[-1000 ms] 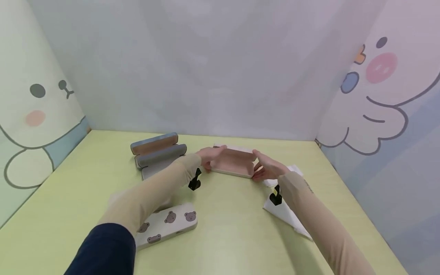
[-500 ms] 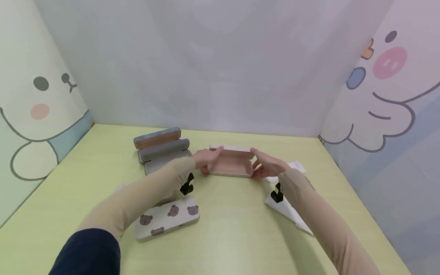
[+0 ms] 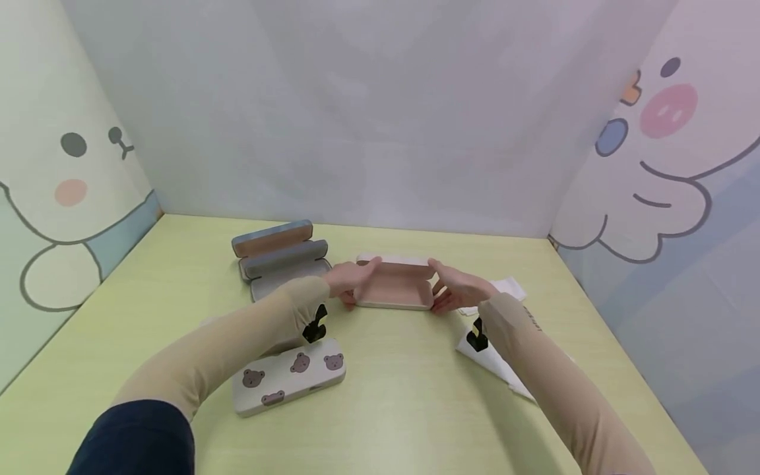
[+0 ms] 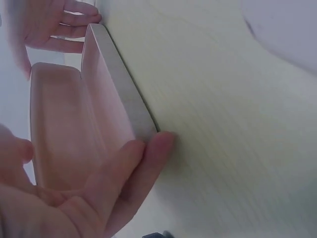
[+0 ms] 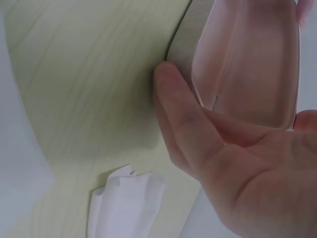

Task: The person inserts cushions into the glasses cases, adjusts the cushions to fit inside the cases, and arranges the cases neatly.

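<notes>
Now counting two hands (image 3: 346,277) (image 3: 465,289), one pink-lined case (image 3: 394,290), one bear-print case (image 3: 289,377), two wall cartoons (image 3: 77,224) (image 3: 677,148); can't separate overlapped grey-blue cases (image 3: 286,256) or white sheets (image 3: 488,358).

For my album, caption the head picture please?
Left hand and right hand hold an open, pink-lined oblong case on a pale-yellow table.

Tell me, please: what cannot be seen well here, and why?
- Head: the pale thing behind the left sleeve, mostly hidden by it.
- Head: dark lettering beside the right sleeve, too small to read.
- Left wrist: a pale shape, cut off by the top right corner.
- Right wrist: the pink case, its far end cut off by the top edge.
</notes>
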{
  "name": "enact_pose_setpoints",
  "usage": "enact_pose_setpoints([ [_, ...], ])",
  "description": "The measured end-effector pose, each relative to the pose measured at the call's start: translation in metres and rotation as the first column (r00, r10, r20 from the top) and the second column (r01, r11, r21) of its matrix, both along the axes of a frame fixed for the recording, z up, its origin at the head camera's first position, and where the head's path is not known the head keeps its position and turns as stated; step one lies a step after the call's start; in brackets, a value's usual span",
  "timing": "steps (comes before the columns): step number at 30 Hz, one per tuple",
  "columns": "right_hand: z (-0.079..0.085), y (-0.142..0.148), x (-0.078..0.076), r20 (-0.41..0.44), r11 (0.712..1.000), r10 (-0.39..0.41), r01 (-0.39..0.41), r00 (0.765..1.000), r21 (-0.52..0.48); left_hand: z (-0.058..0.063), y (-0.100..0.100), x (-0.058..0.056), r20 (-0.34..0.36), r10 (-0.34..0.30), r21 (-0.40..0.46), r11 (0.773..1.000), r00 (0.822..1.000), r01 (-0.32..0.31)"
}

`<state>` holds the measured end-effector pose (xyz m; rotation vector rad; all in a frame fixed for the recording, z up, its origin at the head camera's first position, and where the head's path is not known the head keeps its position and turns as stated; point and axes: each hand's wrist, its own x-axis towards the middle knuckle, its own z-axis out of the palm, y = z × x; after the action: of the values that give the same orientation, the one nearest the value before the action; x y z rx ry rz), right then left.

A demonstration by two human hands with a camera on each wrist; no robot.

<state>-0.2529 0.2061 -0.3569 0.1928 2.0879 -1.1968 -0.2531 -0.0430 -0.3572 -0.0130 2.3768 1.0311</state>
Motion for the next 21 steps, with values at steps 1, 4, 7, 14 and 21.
enact_pose_setpoints([
  [1, 0.0, 0.001, 0.0, 0.002, 1.0, 0.0, 0.0, 1.0, 0.012, 0.0, 0.0, 0.001, -0.002, -0.002, -0.012, 1.0, 1.0, 0.002],
  [4, 0.0, 0.004, 0.0, -0.008, 0.999, 0.017, -0.017, 1.0, 0.042, 0.002, 0.001, 0.004, -0.004, -0.013, -0.033, 0.999, 1.0, 0.012],
  [7, 0.003, 0.008, 0.0, -0.047, 0.998, 0.03, -0.027, 0.998, 0.056, 0.004, -0.002, 0.008, -0.023, -0.033, -0.062, 0.998, 0.999, 0.031],
  [14, 0.024, 0.025, 0.007, -0.157, 0.994, 0.09, -0.078, 0.983, 0.08, 0.013, -0.006, 0.021, -0.261, -0.115, -0.114, 0.99, 0.958, 0.088],
  [21, 0.049, 0.051, 0.029, -0.212, 0.969, 0.162, -0.115, 0.964, 0.218, 0.03, 0.02, 0.031, -0.443, -0.118, -0.034, 0.993, 0.889, 0.115],
])
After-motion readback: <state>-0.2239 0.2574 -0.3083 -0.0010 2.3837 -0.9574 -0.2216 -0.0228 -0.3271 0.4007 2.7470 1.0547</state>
